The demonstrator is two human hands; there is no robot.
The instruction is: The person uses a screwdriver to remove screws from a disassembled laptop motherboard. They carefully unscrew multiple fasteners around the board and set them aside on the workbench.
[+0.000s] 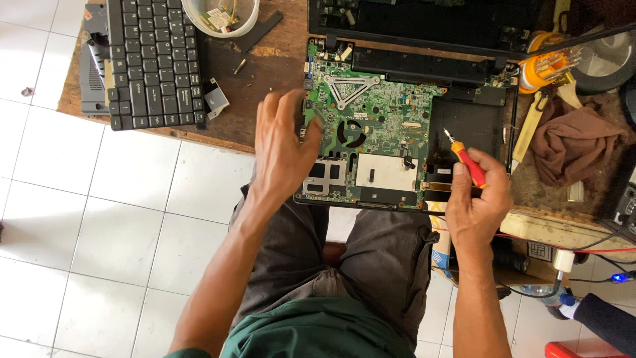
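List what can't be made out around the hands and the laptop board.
- Head view: left edge of the green motherboard, covered by the left hand.
- Handle of the red screwdriver, wrapped by the right hand.
- Loose screws on the wooden table: too small.
- Keyboard: cut off by the top edge.

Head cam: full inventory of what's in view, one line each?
laptop motherboard: 1, green, in opened black laptop base, bench centre
keyboard: 1, black, detached, bench left
plastic bowl: 1, clear-white, top, holds small green card
loose screw: 1, metal, below bowl
screwdriver set: 1, yellow-orange, upper right
cloth: 1, brown, right
wooden bench: 1, brown
tiled floor: white
left hand: on motherboard's left edge
right hand: grips red-yellow screwdriver
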